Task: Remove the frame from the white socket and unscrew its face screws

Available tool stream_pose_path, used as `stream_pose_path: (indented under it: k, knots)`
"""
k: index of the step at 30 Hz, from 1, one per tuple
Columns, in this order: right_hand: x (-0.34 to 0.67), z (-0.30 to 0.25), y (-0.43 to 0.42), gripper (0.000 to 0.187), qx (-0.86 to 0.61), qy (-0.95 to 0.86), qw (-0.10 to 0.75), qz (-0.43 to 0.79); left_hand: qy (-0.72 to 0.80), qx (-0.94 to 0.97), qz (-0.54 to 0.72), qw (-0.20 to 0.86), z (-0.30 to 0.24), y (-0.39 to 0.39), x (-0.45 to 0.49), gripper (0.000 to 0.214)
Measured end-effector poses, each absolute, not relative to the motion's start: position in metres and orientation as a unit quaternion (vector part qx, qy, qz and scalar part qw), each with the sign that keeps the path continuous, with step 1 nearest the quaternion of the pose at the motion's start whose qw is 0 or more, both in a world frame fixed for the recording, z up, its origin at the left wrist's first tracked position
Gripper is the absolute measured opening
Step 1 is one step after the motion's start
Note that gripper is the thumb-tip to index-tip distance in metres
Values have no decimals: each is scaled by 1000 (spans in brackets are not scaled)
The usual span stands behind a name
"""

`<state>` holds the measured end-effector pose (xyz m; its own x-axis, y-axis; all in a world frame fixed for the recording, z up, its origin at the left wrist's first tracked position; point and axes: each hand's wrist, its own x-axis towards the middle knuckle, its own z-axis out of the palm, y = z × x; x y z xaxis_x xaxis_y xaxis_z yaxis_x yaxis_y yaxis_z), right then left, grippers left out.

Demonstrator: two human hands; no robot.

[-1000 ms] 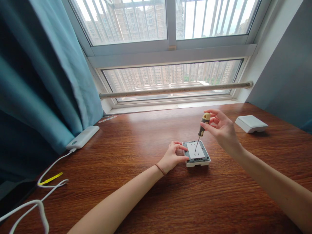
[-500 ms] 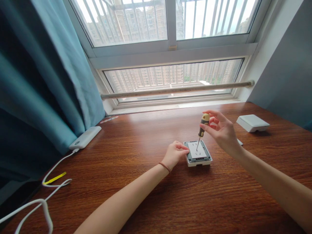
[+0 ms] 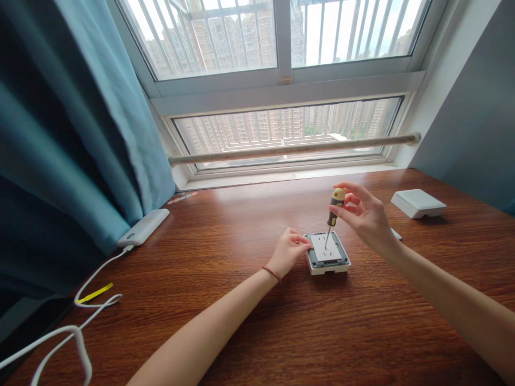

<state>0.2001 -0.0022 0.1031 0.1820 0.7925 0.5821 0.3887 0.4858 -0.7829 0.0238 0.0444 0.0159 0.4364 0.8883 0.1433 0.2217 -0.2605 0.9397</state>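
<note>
Pinching the screwdriver (image 3: pixel 337 209) by its handle above the socket (image 3: pixel 330 254) in the right hand (image 3: pixel 364 219), with the left hand (image 3: pixel 287 252) at the socket's left edge — cannot tell whether pinching or merely touching. Brace that edge and steady the screwdriver. Pointing tip-down at the socket, on a steep long axis — leaning right at the top.

Worktop (image 3: pixel 225 230), red-brown woodgrain. On it: socket unit (image 3: pixel 333 253); white box (image 3: pixel 418 203); white oblong device (image 3: pixel 145 227); white cable (image 3: pixel 83 351); yellow strip (image 3: pixel 96 292).
</note>
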Motion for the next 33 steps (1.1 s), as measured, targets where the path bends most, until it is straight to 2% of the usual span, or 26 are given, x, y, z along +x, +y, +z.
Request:
stream_pose_path:
  k: [6, 12, 18, 33]
  knots:
    - [200, 104, -2, 36, -472, -620, 605, 162, 372, 780, 323, 386, 26, 45, 18, 5]
    - [198, 105, -4, 36, -475, -624, 599, 161, 372, 852, 285, 232, 32, 43, 18, 1]
    - [197, 105, -5, 36, -474, -630, 595, 156, 335, 896, 266, 120, 30, 39, 19, 10]
    - [198, 105, -7, 37, -464, -647, 583, 159, 299, 907, 279, 98, 20, 33, 20, 17]
